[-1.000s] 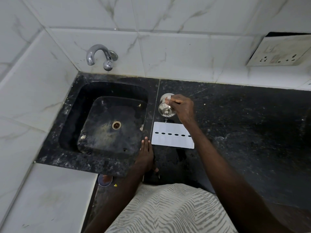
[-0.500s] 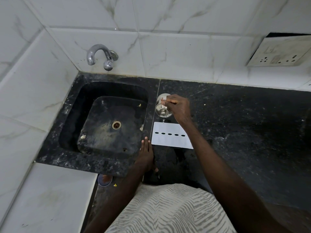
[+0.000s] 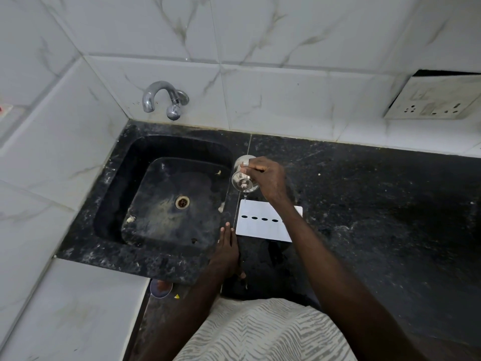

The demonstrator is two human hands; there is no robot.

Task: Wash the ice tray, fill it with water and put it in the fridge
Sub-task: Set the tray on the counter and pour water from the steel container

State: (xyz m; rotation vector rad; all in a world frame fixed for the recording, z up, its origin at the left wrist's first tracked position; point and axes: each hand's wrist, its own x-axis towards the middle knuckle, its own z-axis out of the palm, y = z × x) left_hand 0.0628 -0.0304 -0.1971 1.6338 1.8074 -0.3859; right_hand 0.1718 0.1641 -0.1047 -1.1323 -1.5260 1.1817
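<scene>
The white ice tray lies flat on the black counter, just right of the sink, with a row of dark oval holes along its middle. My right hand grips a small shiny steel pot, tipped toward me above the tray's far left corner. A thin stream of water falls from the pot onto the tray. My left hand rests flat on the counter edge beside the tray's left end, fingers together and straight, holding nothing. My right forearm covers the tray's right part.
A black stone sink with a drain lies to the left, a chrome tap on the wall above it. A wall socket sits at the right. The black counter stretches right. A small round object lies below the counter edge.
My right hand and the steel pot have shifted left along the tray's far edge, water still pouring. My left hand has stayed in place.
</scene>
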